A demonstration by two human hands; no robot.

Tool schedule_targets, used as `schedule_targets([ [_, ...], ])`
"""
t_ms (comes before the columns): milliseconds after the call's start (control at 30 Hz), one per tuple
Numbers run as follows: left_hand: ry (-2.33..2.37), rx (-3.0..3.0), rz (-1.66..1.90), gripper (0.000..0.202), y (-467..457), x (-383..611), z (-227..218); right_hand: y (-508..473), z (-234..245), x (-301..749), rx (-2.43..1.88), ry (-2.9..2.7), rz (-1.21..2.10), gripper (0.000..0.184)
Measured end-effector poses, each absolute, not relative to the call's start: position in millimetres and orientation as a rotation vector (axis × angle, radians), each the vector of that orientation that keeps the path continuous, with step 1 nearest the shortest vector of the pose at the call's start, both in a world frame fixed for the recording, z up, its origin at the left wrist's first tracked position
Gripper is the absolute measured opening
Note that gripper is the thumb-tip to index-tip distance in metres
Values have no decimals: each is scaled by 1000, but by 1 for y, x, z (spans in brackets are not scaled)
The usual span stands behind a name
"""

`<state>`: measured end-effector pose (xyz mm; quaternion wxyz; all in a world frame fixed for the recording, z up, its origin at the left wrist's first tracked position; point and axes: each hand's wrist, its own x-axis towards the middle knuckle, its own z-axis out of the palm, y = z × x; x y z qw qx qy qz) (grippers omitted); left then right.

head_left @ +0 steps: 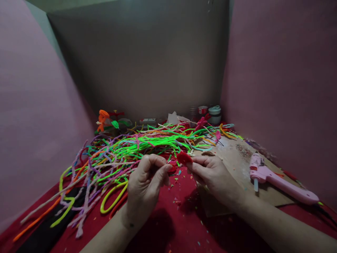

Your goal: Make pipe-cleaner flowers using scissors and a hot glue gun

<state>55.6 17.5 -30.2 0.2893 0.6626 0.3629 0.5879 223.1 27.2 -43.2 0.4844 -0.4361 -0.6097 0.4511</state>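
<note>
My right hand point(217, 177) is closed in a pinch on a small, rounded red fuzzy piece point(184, 158), which looks made of pipe cleaner. Just left of it, my left hand point(146, 181) pinches thumb to forefinger at a second red fuzzy piece point(172, 168), partly hidden by the thumb. A thin wire end seems to show by those fingertips. The two red pieces are close together above the red cloth point(184, 225). Behind both hands spreads a heap of coloured pipe cleaners point(155, 143), mostly bright green in the middle.
A pink glue gun point(285, 184) lies on a cardboard sheet point(231, 161) at the right, its cord trailing off. An orange pipe-cleaner flower point(103, 116) stands at the back left. A lidded jar point(214, 115) is at the back right. Coloured scraps dot the cloth.
</note>
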Motion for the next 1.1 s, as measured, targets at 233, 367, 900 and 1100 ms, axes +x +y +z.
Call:
schedule_targets([
  [233, 1117, 1672, 1423, 19, 18, 57, -29, 33, -52, 220, -899, -1111, 1611, 17],
  [367, 1111, 1505, 1473, 25, 24, 54, -24, 33, -56, 219, -900, -1063, 1640, 18],
  [900, 1091, 1403, 1466, 11, 34, 53, -25, 33, -59, 219, -856, -979, 1699, 15],
  [1100, 1180, 1520, 1161, 17, 28, 62, -30, 33, -62, 215, -816, -1083, 1678, 4],
])
